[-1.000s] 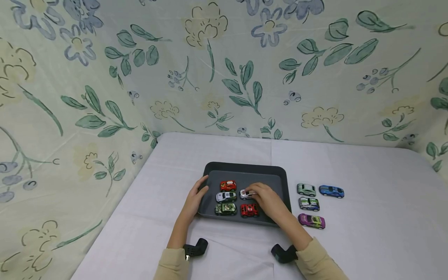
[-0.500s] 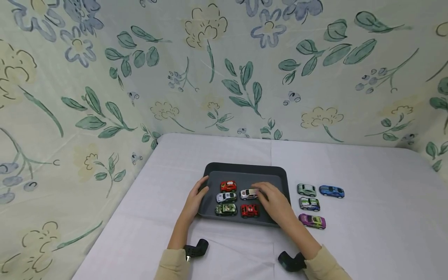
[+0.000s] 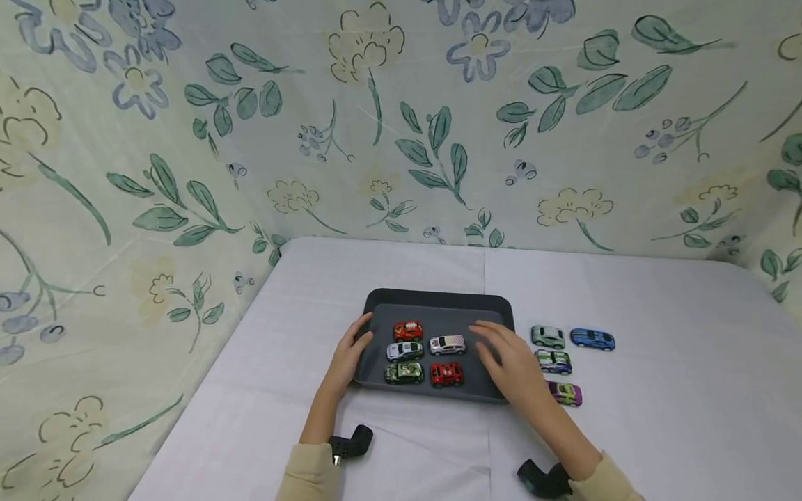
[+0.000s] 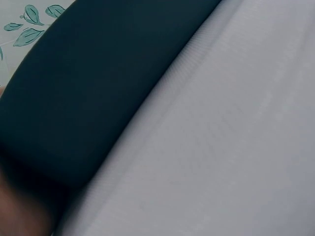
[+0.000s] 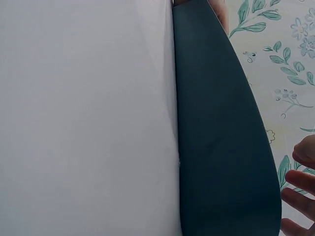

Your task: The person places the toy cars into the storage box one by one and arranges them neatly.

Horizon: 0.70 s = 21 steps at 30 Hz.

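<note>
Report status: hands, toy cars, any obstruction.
Left hand grips dark grey plastic tray at its left rim. Right hand open, empty, over tray's right side. White toy car sits in tray, untouched. Nothing in the way.

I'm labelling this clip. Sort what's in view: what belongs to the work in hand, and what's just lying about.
In the work:
- dark tray, left hand on its rim
- five toy cars in it, including the white car
- right hand, open
- four toy cars right of the tray

Lying about:
- white tablecloth
- floral backdrop
</note>
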{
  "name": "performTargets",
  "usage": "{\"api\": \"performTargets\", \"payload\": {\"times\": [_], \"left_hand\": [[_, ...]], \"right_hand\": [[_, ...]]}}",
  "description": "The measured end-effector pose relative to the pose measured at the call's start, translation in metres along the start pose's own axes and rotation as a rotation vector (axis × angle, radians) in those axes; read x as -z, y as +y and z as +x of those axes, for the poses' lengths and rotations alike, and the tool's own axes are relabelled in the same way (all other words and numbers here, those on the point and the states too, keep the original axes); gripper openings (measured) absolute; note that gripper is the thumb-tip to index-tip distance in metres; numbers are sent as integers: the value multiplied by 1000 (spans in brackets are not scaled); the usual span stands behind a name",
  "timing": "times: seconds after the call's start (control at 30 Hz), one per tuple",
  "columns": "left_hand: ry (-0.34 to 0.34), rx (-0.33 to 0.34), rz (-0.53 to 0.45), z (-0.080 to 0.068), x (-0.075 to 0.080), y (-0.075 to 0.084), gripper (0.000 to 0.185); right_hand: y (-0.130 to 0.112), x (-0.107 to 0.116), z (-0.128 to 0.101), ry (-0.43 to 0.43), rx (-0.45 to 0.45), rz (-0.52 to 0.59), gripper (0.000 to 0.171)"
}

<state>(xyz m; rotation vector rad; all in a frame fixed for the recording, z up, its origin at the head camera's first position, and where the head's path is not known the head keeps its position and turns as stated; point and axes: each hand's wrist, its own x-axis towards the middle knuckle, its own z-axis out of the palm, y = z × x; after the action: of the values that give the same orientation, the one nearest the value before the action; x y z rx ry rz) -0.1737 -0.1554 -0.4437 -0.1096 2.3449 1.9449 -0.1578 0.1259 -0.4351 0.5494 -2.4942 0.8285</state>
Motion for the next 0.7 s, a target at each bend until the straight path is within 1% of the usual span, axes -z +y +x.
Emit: {"api": "performTargets", "payload": {"times": [0.17,0.37,0.47,0.7], "left_hand": [[1,3,-3,0,0,1,46],[0,4,-7,0,0,1,46],[-3,-1,-8,0,0,0,46],[-2,-8,-15,1,0,0,46]], "right_hand": [[4,5,-5,-4,-10,-57,36],[10,10,-13,2,2,-135,38],[13,13,-16,-10,1,-166,40],[20,20,-23,-46,-37,-220,41]]}}
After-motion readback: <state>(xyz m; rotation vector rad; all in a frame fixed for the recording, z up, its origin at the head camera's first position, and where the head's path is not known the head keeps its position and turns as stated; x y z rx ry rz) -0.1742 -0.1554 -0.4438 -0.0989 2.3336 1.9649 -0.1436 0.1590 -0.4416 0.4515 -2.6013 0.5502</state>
